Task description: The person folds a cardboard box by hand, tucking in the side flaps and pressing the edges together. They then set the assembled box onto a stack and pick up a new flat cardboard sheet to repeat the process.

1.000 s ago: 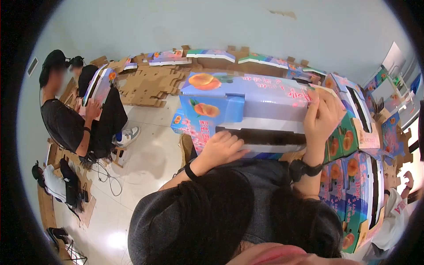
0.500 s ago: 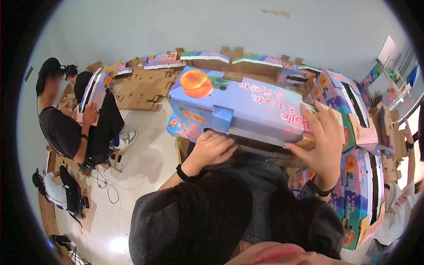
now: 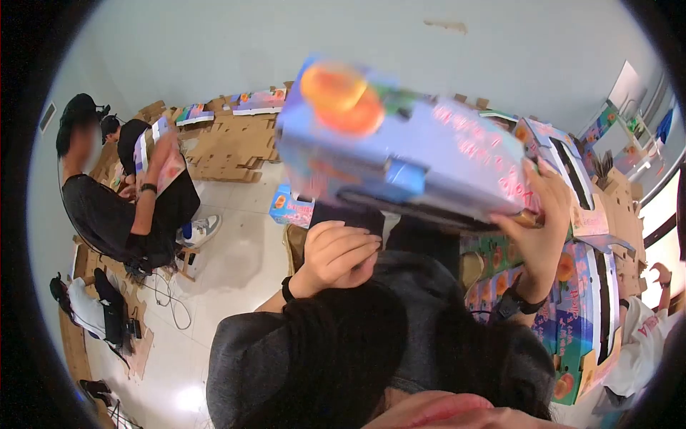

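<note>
A blue-and-purple cardboard box [image 3: 429,154] printed with peaches and pink lettering is raised in front of me, tilted and blurred by motion. My right hand [image 3: 539,207] grips its right end, thumb below and fingers over the top. A blue tab [image 3: 405,179] is folded over the box's near edge, above a dark slot in the side facing me. Below the box's left part, my left hand [image 3: 339,254] is apart from it, fingers curled in with nothing visible in them.
Finished-looking peach boxes [image 3: 577,314] are stacked at my right. Flat cardboard sheets [image 3: 229,146] lie along the wall, and a small blue box [image 3: 291,207] is on the floor. At left a seated person [image 3: 103,200] handles another box; another person's white sleeve [image 3: 643,350] shows at right.
The box has risen away from me and tilted, its left end higher, carried by my right hand. My left hand has let go of its near edge and curled.
</note>
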The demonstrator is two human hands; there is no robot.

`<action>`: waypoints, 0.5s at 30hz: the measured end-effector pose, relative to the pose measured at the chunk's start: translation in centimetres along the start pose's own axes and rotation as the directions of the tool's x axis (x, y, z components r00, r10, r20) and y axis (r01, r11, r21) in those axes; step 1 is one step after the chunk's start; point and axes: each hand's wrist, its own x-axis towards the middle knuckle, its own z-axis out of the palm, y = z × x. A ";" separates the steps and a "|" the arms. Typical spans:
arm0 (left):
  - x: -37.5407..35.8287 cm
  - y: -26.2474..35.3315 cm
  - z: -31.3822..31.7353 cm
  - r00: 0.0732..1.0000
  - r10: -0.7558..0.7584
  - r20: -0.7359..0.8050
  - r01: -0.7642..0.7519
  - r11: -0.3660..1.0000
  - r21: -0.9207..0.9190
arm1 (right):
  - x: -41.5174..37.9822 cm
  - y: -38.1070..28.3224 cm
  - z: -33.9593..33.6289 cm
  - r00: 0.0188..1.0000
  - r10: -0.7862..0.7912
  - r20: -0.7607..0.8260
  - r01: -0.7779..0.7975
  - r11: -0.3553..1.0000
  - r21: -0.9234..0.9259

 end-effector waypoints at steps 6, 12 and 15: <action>-0.5 -0.6 0.4 0.990 -0.081 -0.118 0.078 0.997 -0.029 | -1.0 4.3 5.0 0.888 0.414 -0.198 -0.264 0.814 0.518; -2.0 -2.6 1.0 0.935 -0.352 -0.050 0.353 0.935 0.030 | -3.3 4.4 10.5 0.727 0.686 0.013 -0.375 0.382 0.845; -3.1 -4.1 1.7 0.825 -0.564 0.027 0.564 0.820 -0.101 | -5.2 4.7 13.0 0.726 0.644 0.242 -0.428 0.146 0.892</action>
